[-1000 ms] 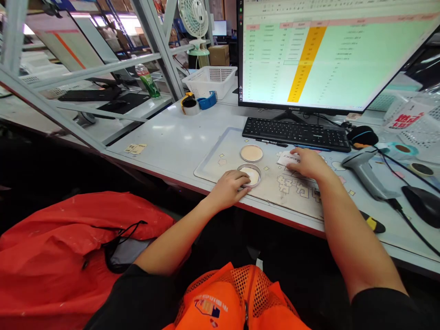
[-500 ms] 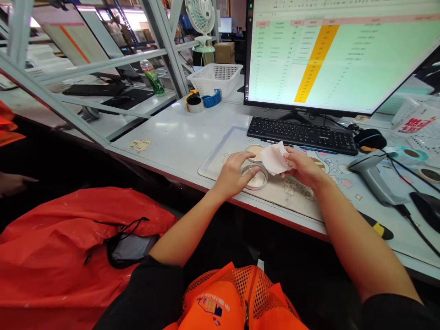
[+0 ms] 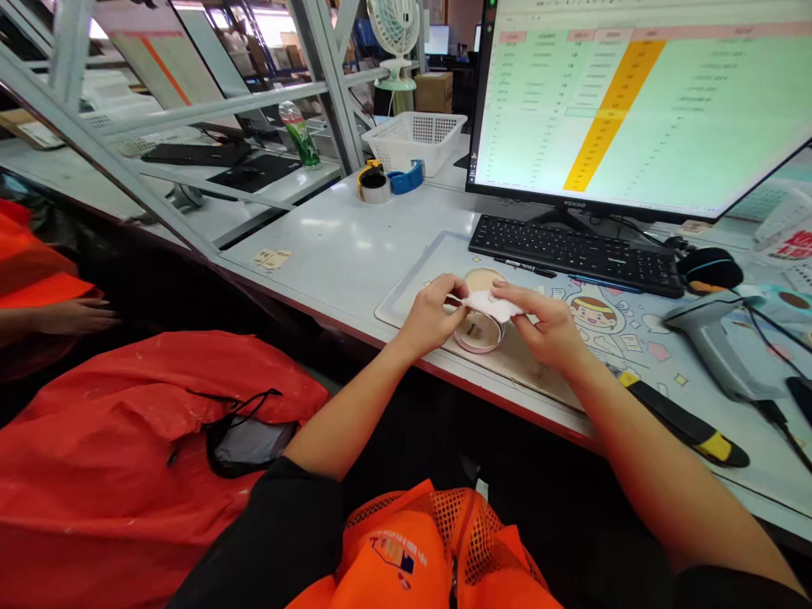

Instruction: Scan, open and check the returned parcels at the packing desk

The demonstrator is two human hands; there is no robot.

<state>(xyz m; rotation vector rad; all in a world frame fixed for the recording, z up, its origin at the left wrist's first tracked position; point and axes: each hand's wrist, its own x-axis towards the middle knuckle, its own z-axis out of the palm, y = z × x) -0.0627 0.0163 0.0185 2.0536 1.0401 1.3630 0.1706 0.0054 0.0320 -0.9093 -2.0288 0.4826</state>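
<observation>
Both my hands hold a small white packet (image 3: 485, 303) just above a round shallow dish (image 3: 480, 333) with pale powder in it. My left hand (image 3: 430, 318) pinches the packet's left end with closed fingers. My right hand (image 3: 546, 326) grips its right end, fingers also closed. A second round beige disc (image 3: 482, 277) lies just behind the packet. All of this is over a desk mat (image 3: 412, 288) printed with cartoon figures, near the table's front edge.
A black keyboard (image 3: 574, 250) and a large monitor (image 3: 640, 101) stand behind the mat. A barcode scanner (image 3: 710, 334) and a black-yellow cutter (image 3: 682, 420) lie to the right. Tape rolls (image 3: 386, 182), a white basket (image 3: 415, 139) sit far left. Another person's hand (image 3: 76, 317) shows at the left edge; an orange bag (image 3: 127, 423) lies below.
My right hand picked the white packet up from the mat and brought it left over the dish. My left hand left the dish rim and took the packet's other end.
</observation>
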